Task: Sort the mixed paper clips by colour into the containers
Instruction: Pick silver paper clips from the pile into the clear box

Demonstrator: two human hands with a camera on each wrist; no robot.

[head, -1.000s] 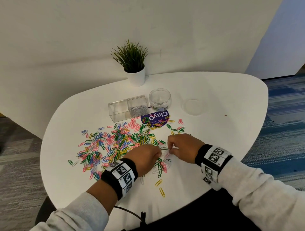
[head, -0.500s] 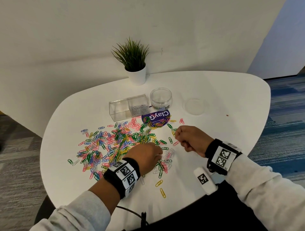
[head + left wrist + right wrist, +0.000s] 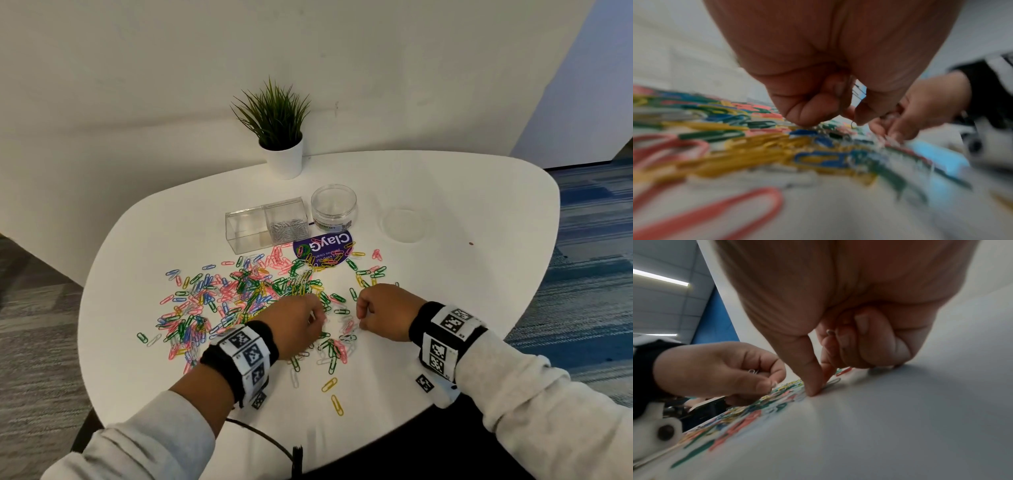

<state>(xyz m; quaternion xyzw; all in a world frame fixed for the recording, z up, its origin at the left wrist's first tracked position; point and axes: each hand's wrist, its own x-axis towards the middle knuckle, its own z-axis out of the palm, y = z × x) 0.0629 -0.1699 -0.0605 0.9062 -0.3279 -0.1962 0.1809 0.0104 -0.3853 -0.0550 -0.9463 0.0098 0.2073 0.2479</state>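
**Hands over paper-clip heap**

Returning from beside the purple sticker, right hand (image 3: 383, 313) is pinching a white clip (image 3: 833, 381) on the table (image 3: 462, 274). Left hand (image 3: 298, 325) is gripping silver clips (image 3: 858, 91), mostly hidden. Glossy wire paper clips (image 3: 239, 301) are lying scattered before clear plastic containers (image 3: 265, 224).

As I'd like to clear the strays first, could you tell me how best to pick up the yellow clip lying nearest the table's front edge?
Pinch the yellow paper clip across its long sides from above; it lies flat, alone on the table.
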